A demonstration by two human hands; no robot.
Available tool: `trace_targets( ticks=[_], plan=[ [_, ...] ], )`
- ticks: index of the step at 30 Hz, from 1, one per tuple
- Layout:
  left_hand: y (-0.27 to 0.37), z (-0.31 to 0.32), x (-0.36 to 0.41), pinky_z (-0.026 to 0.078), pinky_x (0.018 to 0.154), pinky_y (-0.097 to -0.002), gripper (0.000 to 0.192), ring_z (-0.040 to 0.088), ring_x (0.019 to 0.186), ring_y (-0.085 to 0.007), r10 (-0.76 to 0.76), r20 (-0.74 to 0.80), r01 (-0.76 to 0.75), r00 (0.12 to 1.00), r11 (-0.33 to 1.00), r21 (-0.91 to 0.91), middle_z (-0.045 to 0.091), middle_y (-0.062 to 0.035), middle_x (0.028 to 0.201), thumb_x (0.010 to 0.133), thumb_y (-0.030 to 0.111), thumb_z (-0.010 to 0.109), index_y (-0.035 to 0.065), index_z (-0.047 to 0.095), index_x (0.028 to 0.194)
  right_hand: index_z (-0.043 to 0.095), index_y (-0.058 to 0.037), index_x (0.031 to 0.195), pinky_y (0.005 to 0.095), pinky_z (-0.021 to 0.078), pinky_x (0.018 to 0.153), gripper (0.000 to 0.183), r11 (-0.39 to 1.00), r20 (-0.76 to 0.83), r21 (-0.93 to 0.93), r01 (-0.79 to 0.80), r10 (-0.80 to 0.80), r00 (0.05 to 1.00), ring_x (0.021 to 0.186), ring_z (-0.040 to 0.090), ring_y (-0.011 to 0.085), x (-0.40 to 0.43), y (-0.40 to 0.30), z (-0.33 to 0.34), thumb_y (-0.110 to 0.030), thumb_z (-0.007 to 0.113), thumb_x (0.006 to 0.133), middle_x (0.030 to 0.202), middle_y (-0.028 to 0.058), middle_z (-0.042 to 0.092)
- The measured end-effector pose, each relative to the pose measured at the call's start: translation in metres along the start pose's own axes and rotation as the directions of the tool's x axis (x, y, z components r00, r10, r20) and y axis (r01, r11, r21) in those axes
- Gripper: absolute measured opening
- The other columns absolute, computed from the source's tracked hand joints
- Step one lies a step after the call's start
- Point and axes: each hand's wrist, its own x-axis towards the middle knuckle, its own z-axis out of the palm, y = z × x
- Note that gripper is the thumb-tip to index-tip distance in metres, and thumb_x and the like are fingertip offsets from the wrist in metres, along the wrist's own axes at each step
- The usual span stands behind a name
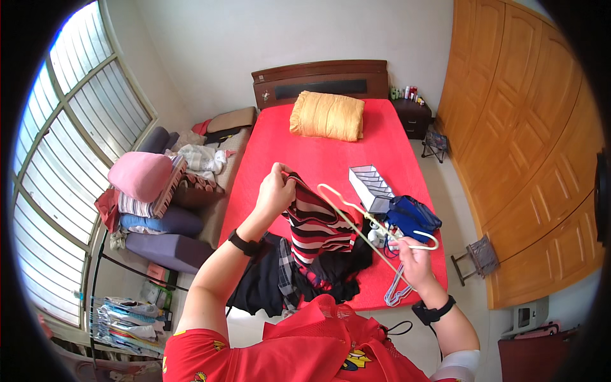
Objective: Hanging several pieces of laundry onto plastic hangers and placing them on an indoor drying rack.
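Note:
My left hand [277, 188] grips the edge of a striped garment [317, 224] in red, black and white and holds it up above the bed. A cream-coloured clothes hanger [353, 206] is in my right hand [413, 258], its hook pointing right and its far end beside the garment. Below the garment lies a pile of dark clothes [260, 277], with a grey plaid piece [286, 272] among them. Several thin wire hangers [397, 286] lie on the bed below my right hand.
On the red bed [267, 143] are a folded yellow quilt [327, 116], a white compartment box [367, 184] and a blue bag [413, 215]. Cushions [141, 176] and bedding are heaped at the left. Folding stools [482, 255] stand between bed and wooden wardrobe [520, 129].

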Motion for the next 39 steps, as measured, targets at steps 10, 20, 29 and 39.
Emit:
trace_targets(
  ticks=[10,20,29,39],
  plan=[
    [0.012,-0.005,-0.008,0.057,0.076,-0.0508,0.023,0.071,0.084,-0.0443,0.285,0.028,-0.286,0.958,0.957,0.056,0.071,-0.0237,0.084,0.091,0.012,0.062,0.0003,0.058,0.11,0.075,-0.0016,0.1,0.041,0.0507,0.063,0.028,0.944,0.067,-0.288,0.159,-0.146,0.987,0.066,0.068,0.0301,0.047,-0.054,0.083,-0.017,0.053,0.106,0.071,0.0152,0.067],
    [0.047,0.021,-0.041,0.059,0.075,-0.0478,0.023,0.072,0.087,-0.0437,0.454,0.196,-0.425,0.869,0.889,-0.173,0.072,-0.0227,0.088,0.09,0.007,0.066,-0.0022,0.059,0.109,0.073,0.0003,0.094,0.0514,0.052,0.065,0.033,0.926,0.018,-0.363,0.104,-0.104,0.994,0.076,0.068,0.047,0.101,-0.037,0.124,-0.025,0.054,0.105,0.075,0.027,0.067],
    [0.026,0.0,-0.006,0.058,0.069,-0.0431,0.019,0.075,0.077,-0.0342,0.263,0.111,-0.247,0.959,0.959,-0.136,0.073,-0.0194,0.086,0.091,0.007,0.064,0.0,0.063,0.109,0.072,-0.0005,0.089,0.0434,0.0542,0.068,0.032,0.929,0.071,-0.347,0.127,-0.109,0.991,0.075,0.072,0.0371,0.082,-0.046,0.078,-0.021,0.052,0.103,0.079,0.0185,0.071],
    [0.033,0.006,-0.019,0.058,0.075,-0.0416,0.016,0.072,0.082,-0.0356,0.388,0.038,-0.376,0.921,0.91,-0.176,0.07,-0.0189,0.087,0.092,0.004,0.064,-0.0006,0.064,0.107,0.072,-0.0049,0.093,0.0501,0.0528,0.063,0.023,0.824,0.227,-0.525,0.213,-0.106,0.968,0.073,0.069,0.0425,0.071,-0.047,0.064,-0.023,0.06,0.101,0.078,0.0222,0.069]
  ],
)
